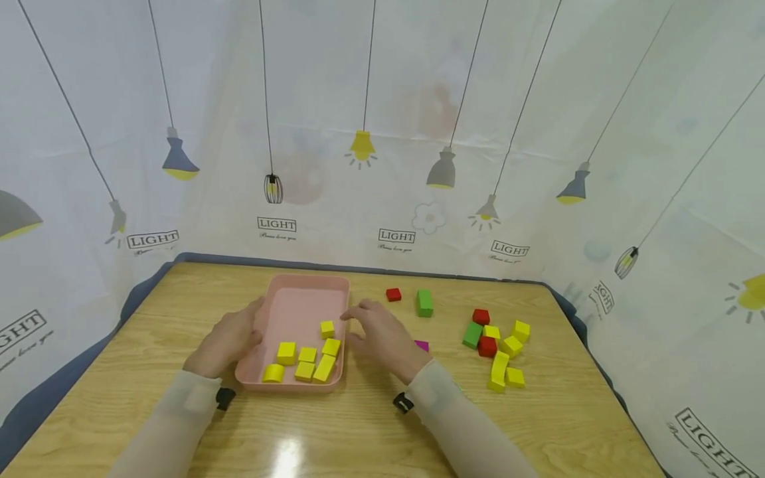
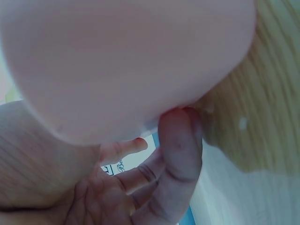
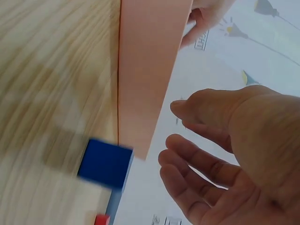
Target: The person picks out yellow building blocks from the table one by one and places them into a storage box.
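Observation:
A pink tray lies on the table with several yellow blocks gathered toward its near end; one is rounded like a half cylinder. My left hand grips the tray's left side, and the left wrist view has a fingertip pressed at the wall's lower edge. Just outside the right wall is my right hand, fingers loosely bent and nothing held. In the right wrist view a blue block stands close to the tray's far end; in the head view it is hidden.
Right of the tray lie a red block, a green block and a partly covered magenta block. Farther right is a cluster of yellow blocks, red blocks and a green one. A printed curtain hangs behind the table.

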A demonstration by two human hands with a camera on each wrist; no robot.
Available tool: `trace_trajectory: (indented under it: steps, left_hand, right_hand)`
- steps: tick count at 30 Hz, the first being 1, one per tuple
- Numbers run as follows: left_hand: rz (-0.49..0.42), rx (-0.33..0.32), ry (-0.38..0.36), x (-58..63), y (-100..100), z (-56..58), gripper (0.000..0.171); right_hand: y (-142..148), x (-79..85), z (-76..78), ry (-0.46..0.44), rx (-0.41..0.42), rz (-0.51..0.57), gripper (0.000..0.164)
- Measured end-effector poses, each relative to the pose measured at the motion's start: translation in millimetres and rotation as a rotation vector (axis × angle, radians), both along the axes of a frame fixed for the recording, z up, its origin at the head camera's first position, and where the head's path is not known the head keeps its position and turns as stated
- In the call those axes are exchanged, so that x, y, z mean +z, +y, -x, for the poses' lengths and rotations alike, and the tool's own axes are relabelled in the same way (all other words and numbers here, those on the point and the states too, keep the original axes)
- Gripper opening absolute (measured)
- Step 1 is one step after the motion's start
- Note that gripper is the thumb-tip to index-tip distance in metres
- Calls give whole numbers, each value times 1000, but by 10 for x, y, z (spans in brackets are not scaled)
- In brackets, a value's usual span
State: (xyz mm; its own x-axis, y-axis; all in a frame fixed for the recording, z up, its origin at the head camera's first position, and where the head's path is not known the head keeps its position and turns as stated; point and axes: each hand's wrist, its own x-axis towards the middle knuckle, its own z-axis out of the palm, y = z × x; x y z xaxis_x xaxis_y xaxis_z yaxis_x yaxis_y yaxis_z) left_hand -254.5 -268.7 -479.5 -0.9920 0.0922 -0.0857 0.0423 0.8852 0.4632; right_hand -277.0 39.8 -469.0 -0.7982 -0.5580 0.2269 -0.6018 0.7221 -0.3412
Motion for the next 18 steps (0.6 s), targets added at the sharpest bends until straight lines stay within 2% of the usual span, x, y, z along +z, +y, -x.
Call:
trace_trajectory:
  steps: [6, 10, 18]
  left_hand:
    - [14, -20, 18, -7, -26, 3, 71]
    - [7, -39, 24, -6, -40, 6, 71]
    - [-62, -33, -24, 7, -56, -2, 70]
  right_hand:
    - [349, -5, 47, 45, -38, 11, 38]
    - [630, 7, 88, 41, -100, 37, 39]
    - [1253, -7, 195, 15, -232, 74, 35]
